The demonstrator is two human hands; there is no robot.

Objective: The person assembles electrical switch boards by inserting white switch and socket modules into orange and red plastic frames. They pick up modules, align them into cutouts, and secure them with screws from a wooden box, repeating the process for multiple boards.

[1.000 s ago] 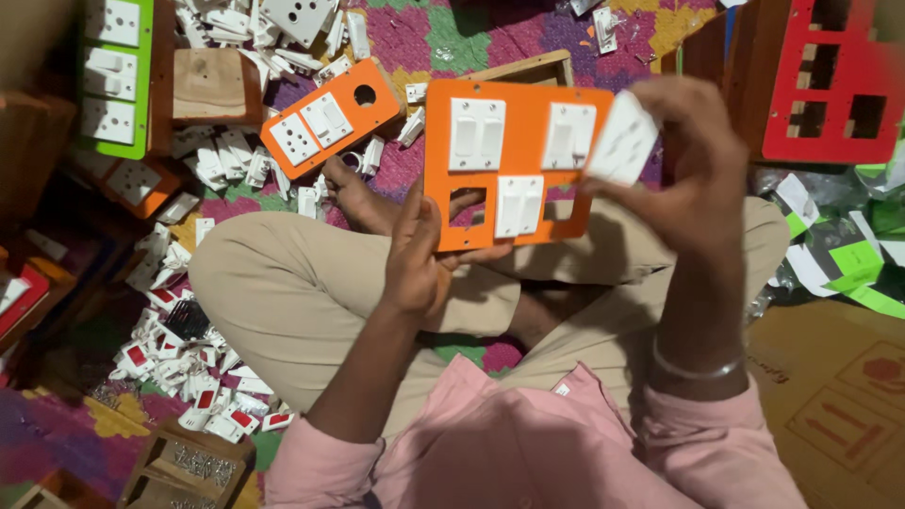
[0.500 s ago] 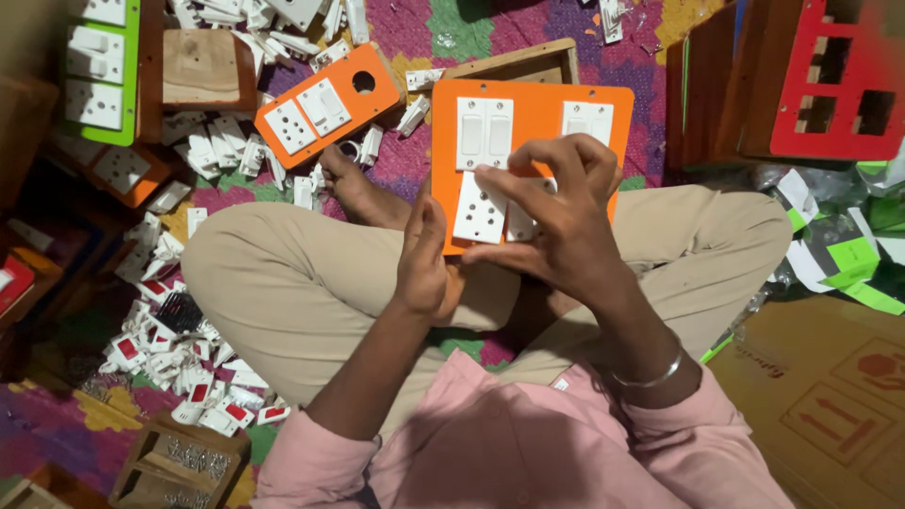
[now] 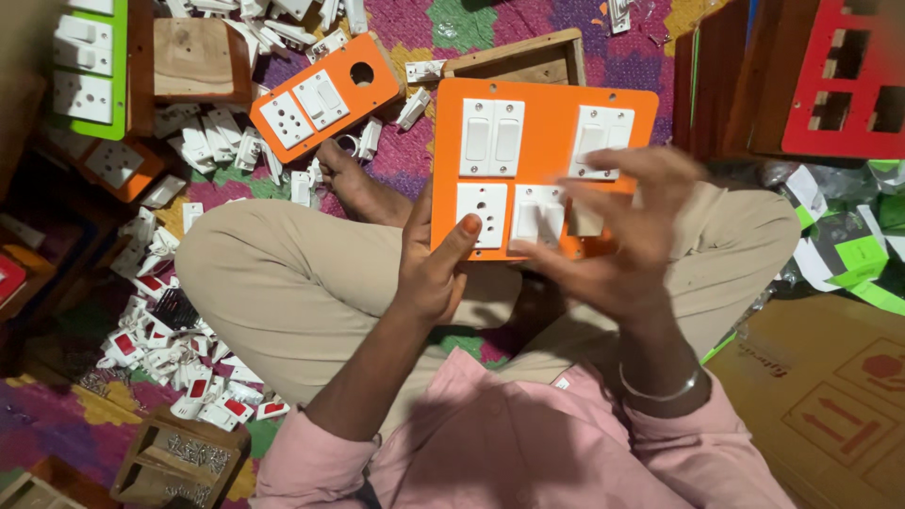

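A large orange switch plate rests tilted on my crossed legs. It carries a white double switch, a white socket, another switch pair and a switch unit at its upper right. My left hand grips the plate's lower left edge, thumb on the front beside the socket. My right hand hovers over the plate's lower right, blurred, fingers spread and empty. A small white switch piece sits in the plate just under its fingertips.
A smaller orange plate lies on the patterned rug, a green plate at far left, a red cut-out plate at upper right. Loose white switch parts are heaped left of my knee. A screw box and cardboard carton flank me.
My right hand carried a white switch piece to the plate, pressed it into the lower right slot, then let go and spread its fingers. The left hand kept its hold.
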